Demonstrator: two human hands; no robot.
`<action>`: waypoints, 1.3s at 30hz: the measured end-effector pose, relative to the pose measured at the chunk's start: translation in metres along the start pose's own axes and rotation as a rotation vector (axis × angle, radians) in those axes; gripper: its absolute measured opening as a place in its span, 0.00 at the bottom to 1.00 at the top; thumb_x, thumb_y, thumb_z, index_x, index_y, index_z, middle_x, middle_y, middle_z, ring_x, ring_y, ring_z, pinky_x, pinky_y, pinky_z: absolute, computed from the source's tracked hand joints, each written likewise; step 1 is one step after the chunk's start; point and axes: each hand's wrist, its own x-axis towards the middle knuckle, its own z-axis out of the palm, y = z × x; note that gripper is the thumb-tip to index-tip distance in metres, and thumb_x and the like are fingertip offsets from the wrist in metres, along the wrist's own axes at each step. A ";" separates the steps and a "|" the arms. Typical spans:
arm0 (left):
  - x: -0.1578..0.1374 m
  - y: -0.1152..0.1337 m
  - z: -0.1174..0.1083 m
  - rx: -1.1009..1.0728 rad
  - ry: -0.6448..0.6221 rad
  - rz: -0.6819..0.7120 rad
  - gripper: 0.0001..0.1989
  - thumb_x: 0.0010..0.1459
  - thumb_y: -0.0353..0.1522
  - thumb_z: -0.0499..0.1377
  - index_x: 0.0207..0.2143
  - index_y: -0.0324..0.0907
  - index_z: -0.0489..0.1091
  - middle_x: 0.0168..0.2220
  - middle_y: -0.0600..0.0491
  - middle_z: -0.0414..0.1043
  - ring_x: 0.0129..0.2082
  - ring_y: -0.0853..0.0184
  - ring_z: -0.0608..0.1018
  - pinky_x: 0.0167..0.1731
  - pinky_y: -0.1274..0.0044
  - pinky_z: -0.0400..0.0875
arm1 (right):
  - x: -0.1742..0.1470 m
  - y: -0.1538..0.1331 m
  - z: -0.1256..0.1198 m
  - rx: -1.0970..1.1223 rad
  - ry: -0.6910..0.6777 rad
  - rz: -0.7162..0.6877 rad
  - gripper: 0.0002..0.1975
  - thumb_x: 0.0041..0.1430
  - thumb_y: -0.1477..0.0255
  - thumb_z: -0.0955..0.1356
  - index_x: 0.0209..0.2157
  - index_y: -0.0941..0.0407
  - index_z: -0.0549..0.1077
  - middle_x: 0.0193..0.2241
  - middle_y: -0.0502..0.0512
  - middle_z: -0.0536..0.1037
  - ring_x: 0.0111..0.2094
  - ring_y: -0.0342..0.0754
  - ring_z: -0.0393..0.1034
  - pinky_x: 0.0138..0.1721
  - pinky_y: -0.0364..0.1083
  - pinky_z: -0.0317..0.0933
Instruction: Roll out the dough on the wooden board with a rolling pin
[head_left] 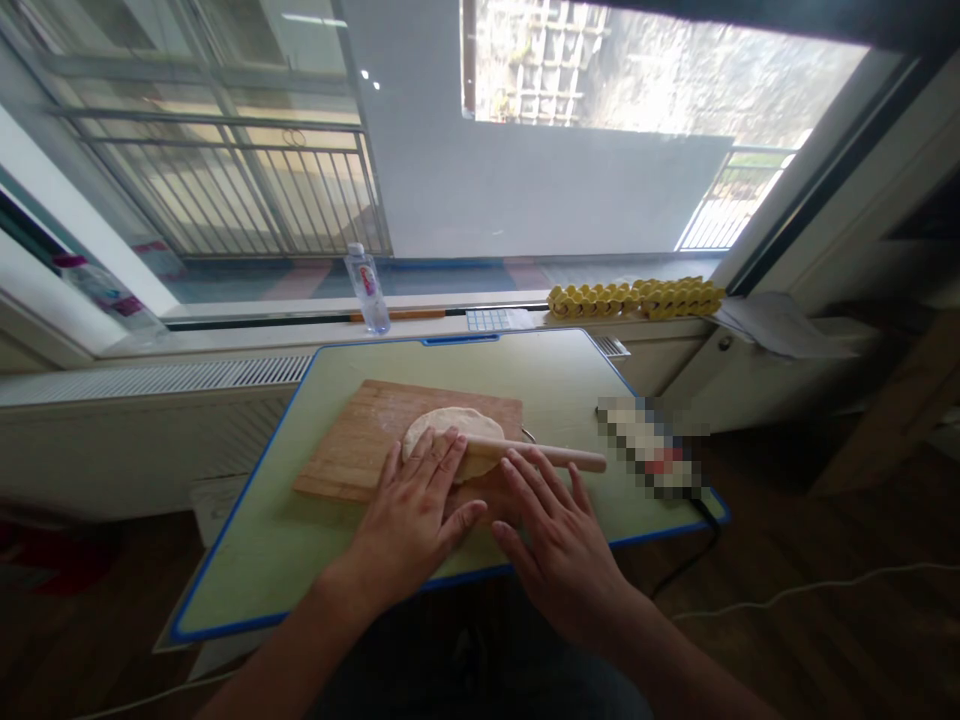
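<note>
A flat, roughly round sheet of dough (pixel 450 420) lies on a wooden cutting board (pixel 349 440). A pale wooden rolling pin (pixel 540 454) rests across the dough, its right end sticking out past the board. My left hand (pixel 420 505) lies with fingers stretched out over the pin's left part and the dough, hiding that end. My right hand (pixel 555 520) has its fingers extended and apart, the fingertips touching the near side of the pin. Neither hand wraps round it.
The board sits on a light green table (pixel 255 560) with a blue edge. A blurred-out object with a cable (pixel 705 525) lies at the table's right. On the windowsill stand a plastic bottle (pixel 367 290) and yellow egg trays (pixel 637 298). A radiator (pixel 150 385) is at left.
</note>
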 end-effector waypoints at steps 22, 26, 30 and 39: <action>0.102 -0.034 -0.014 -0.191 -0.032 -0.196 0.26 0.74 0.45 0.43 0.63 0.49 0.71 0.68 0.49 0.68 0.71 0.56 0.64 0.71 0.50 0.49 | 0.071 0.043 -0.012 0.038 0.099 0.030 0.15 0.69 0.70 0.67 0.55 0.48 0.78 0.50 0.55 0.81 0.54 0.54 0.70 0.56 0.52 0.60; 0.128 -0.041 -0.006 -0.176 0.019 -0.254 0.23 0.72 0.44 0.48 0.61 0.48 0.71 0.67 0.48 0.70 0.69 0.55 0.66 0.71 0.51 0.50 | 0.070 0.035 -0.008 0.048 0.116 0.039 0.15 0.70 0.70 0.67 0.55 0.49 0.78 0.50 0.55 0.81 0.54 0.54 0.70 0.56 0.52 0.60; 0.146 -0.047 -0.003 -0.137 0.015 -0.302 0.23 0.70 0.45 0.50 0.61 0.47 0.71 0.66 0.46 0.70 0.67 0.53 0.68 0.69 0.52 0.52 | 0.075 0.030 -0.007 0.058 0.126 0.026 0.14 0.70 0.69 0.67 0.54 0.48 0.78 0.50 0.54 0.81 0.54 0.54 0.70 0.56 0.52 0.60; 0.153 -0.046 0.006 -0.070 0.144 -0.308 0.23 0.70 0.43 0.51 0.59 0.42 0.72 0.62 0.43 0.74 0.62 0.52 0.72 0.65 0.56 0.56 | 0.088 0.026 -0.006 0.076 0.106 0.061 0.13 0.68 0.69 0.68 0.51 0.49 0.80 0.50 0.54 0.81 0.53 0.54 0.71 0.54 0.51 0.62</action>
